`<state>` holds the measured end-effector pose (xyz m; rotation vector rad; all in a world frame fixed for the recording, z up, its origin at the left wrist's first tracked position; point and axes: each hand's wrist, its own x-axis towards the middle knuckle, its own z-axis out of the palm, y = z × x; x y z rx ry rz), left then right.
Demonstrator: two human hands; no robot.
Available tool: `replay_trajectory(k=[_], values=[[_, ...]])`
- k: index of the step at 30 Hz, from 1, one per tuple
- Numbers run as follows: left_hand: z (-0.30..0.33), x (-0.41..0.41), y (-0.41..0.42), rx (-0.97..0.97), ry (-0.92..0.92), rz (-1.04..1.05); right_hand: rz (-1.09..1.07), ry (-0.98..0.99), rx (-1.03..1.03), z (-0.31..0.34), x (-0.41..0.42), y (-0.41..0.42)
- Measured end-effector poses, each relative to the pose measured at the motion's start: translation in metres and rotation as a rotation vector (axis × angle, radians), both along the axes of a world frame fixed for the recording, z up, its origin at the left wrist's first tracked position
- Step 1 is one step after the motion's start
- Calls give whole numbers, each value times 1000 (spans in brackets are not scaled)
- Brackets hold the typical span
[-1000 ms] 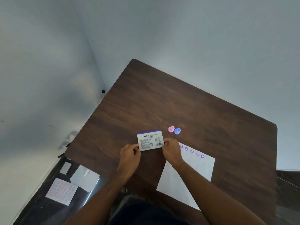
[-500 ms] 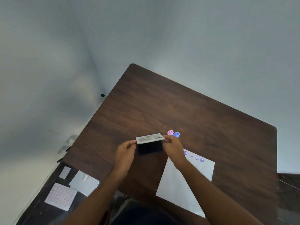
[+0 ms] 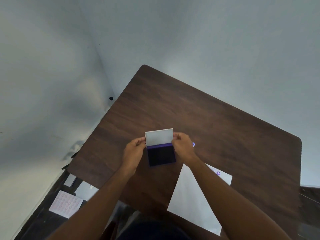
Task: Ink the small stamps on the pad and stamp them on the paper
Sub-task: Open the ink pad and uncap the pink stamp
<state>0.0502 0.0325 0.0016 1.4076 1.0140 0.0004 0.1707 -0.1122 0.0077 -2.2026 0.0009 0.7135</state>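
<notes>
Head view shows me my left hand [image 3: 134,153] and right hand [image 3: 182,146] pinching the raised lid [image 3: 159,138] of the ink pad [image 3: 161,155] on the table [image 3: 207,118], beside the paper [image 3: 190,196].

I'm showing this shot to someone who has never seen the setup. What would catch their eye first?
Most likely the ink pad at the table's centre, its white lid tipped up and pinched at its sides by the left hand and the right hand, baring the dark pad. Next comes the white paper on the dark wooden table, nearer the person on the right, with a purple stamp mark near its far corner.
</notes>
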Motion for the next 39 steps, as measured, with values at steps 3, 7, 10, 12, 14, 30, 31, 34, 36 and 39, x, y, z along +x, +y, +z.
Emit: replay_trajectory(k=[3, 7, 10, 12, 14, 30, 31, 34, 36, 39], values=[[0, 8, 4, 8, 3, 25, 65, -82, -54, -2, 4, 9], [-2, 16, 7, -1, 48, 48, 98, -81, -94, -10, 10, 18], [-2, 17, 8, 2, 66, 57, 86, -56, -110, -14, 12, 22], [-3, 17, 8, -1, 62, 52, 92, -31, -119, -16, 12, 23], [-6, 17, 7, -4, 47, 50, 106, -19, -130, -19, 12, 23], [-12, 15, 1, 251, 25, -27, 590, -466, -392, -8, 29, -13], [-11, 16, -1, 280, 13, -50, 578, -506, -435, -6, 31, -21], [-7, 19, -8, 318, -2, -112, 512, -548, -551, -5, 35, -38], [-3, 21, -11, 332, -7, -121, 566, -557, -614, -7, 34, -43], [0, 21, -13, 349, 28, -97, 615, -563, -617, -9, 33, -46]])
